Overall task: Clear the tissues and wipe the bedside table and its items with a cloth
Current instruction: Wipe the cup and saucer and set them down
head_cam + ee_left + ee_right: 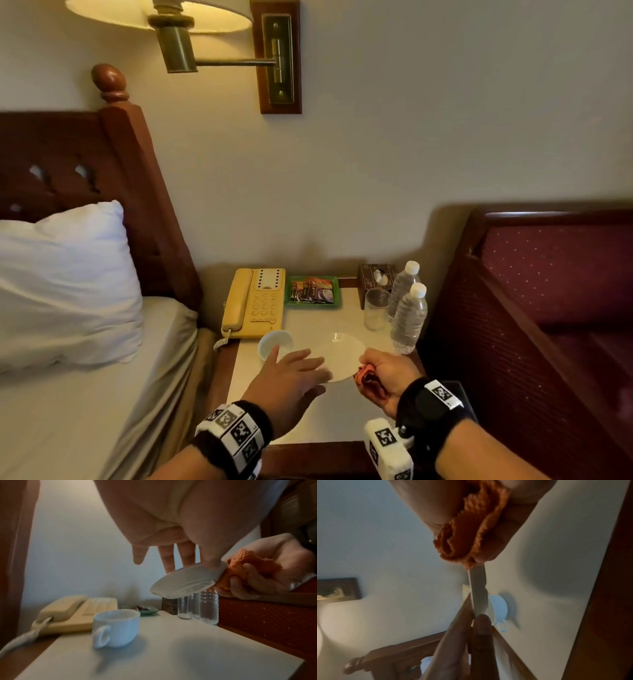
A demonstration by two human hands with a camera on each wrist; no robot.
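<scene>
Your left hand pinches a smooth round white saucer, lifted and tilted above the pale bedside table. Your right hand clutches a nubby orange cloth bunched against the saucer's rim. Nearby, a glossy white cup stands beside a cream plastic telephone.

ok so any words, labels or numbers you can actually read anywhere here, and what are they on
None can be read.
Sachets in the green tray: printed, too small to read.
Tissue box: patterned, lettering too blurred.
Telephone: keypad digits too small.
Water bottles: no label visible.
Wrist bands: square black-and-white code markers, no words.
</scene>
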